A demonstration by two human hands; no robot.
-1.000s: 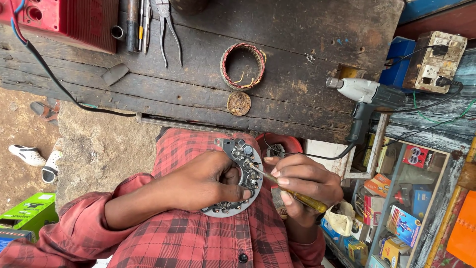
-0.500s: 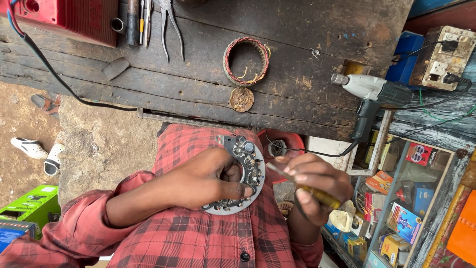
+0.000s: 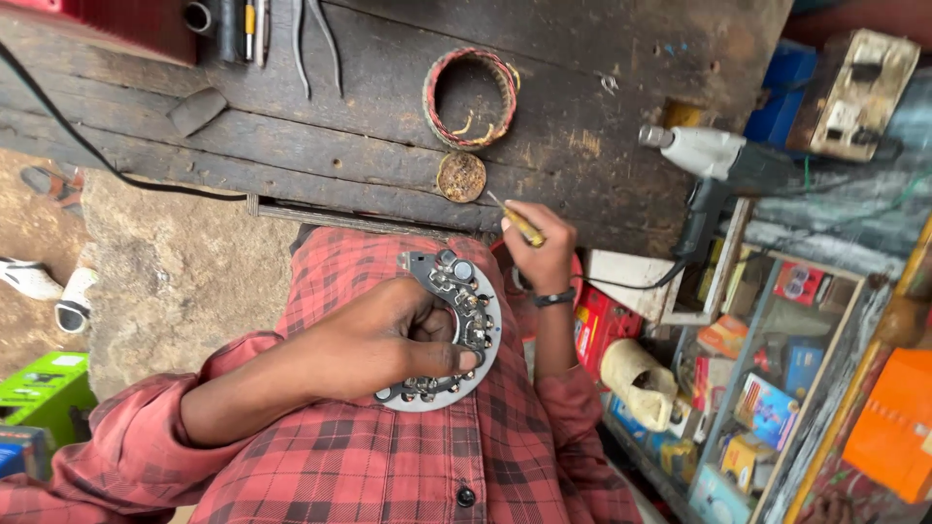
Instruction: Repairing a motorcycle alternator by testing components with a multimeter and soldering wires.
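Grey plate (image 3: pixel 473 320) sat clamped in the left hand (image 3: pixel 388 340) against the shirt; the right hand (image 3: pixel 544 247) gripped a tool (image 3: pixel 515 221) (tip near the tin (image 3: pixel 461 177)), which might slip.

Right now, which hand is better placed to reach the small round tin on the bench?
Right. The right hand holds the yellow-handled tool with its tip close beside the small round tin. The left hand is busy gripping the round metal plate against the shirt.
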